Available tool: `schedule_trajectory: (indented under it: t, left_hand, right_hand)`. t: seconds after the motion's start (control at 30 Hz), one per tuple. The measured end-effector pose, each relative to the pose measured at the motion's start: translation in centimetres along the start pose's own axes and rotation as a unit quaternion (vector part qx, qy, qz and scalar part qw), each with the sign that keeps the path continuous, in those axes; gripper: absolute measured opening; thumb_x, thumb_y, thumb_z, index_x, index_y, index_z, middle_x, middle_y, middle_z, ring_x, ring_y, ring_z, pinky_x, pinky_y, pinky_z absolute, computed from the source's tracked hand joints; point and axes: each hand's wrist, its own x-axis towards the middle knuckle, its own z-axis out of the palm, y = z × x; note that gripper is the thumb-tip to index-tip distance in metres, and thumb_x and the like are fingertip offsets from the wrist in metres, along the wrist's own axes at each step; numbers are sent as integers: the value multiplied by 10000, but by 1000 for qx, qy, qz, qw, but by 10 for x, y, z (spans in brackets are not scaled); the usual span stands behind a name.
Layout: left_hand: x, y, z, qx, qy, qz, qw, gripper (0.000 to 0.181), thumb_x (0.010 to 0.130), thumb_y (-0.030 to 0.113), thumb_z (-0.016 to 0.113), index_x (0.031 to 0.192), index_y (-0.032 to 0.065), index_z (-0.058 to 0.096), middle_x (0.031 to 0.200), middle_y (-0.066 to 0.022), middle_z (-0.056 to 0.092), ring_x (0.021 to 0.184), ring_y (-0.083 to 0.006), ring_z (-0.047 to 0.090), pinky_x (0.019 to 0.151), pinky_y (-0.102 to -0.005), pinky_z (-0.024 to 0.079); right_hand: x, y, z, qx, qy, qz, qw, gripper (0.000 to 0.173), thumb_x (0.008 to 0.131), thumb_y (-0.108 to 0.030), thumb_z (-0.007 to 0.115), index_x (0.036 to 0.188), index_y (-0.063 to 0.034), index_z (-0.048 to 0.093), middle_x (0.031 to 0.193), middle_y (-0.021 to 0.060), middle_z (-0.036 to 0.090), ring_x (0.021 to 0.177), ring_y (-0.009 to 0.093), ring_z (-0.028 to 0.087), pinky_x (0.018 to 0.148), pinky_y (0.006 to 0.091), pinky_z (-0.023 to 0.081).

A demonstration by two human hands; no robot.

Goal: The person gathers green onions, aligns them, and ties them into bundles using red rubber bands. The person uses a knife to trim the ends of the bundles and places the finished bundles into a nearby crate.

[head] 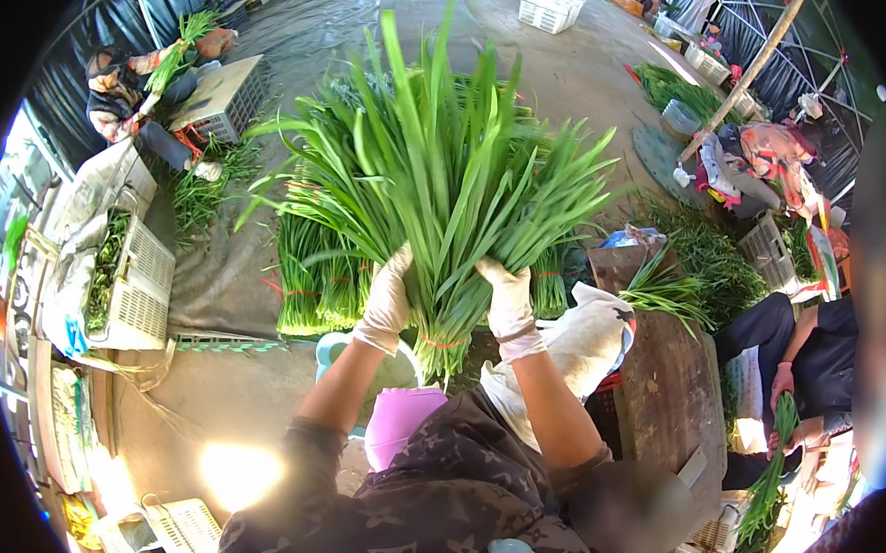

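Note:
A large bunch of long flat green leaves, like garlic chives (447,201), stands upright before me, fanned out at the top and tied near its base with a red band (441,344). My left hand (388,300), in a whitish glove, grips the bunch's left side. My right hand (509,301), gloved likewise, holds its right side. The fingers are partly hidden among the leaves. Behind it, several tied bundles (304,269) stand close together on the ground. A light blue basin (330,353) lies below my wrists, partly covered by the left arm.
A wooden board (659,385) with loose leaves (668,288) is at my right. White plastic crates (142,283) stand left. Co-workers sit at the far left (122,94), the right (822,356) and the upper right (772,158). A wooden pole (747,75) leans there.

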Motion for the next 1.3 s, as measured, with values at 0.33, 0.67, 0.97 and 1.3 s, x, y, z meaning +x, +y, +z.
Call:
schedule_trajectory:
  t: [0.33, 0.67, 0.97, 1.3]
  left_hand:
    - [-4, 1, 4, 57, 17, 30, 998, 463, 937, 265, 739, 1310, 32, 593, 1199, -85, 693, 1026, -211, 685, 918, -359, 553]
    - [-4, 27, -16, 206, -168, 67, 962, 667, 828, 228, 849, 1381, 33, 530, 1211, -93, 679, 1101, -225, 656, 978, -378, 543]
    - [-65, 1, -71, -17, 70, -11, 997, 387, 986, 253, 635, 1322, 69, 575, 1100, -98, 703, 1008, -199, 676, 852, -349, 573]
    - [-130, -74, -296, 175, 376, 21, 910, 620, 809, 215, 847, 1326, -36, 612, 1326, -123, 644, 1147, -251, 611, 1029, -378, 476]
  right_hand:
    - [-3, 2, 14, -7, 65, -90, 994, 311, 880, -170, 804, 1146, -53, 692, 1072, -1, 714, 926, 115, 654, 859, 279, 519]
    - [-36, 47, 11, -215, -15, -76, 974, 259, 898, -89, 737, 1137, -58, 643, 1049, 10, 685, 895, 152, 635, 809, 315, 534]
    - [-90, 34, 41, -500, -384, 56, 774, 556, 894, -271, 724, 1364, -58, 515, 1287, 149, 611, 1153, 277, 603, 971, 358, 514]
    - [-125, -22, -60, -509, -136, 145, 838, 519, 916, -254, 684, 1357, -6, 569, 1196, 203, 695, 1080, 314, 680, 951, 385, 515]
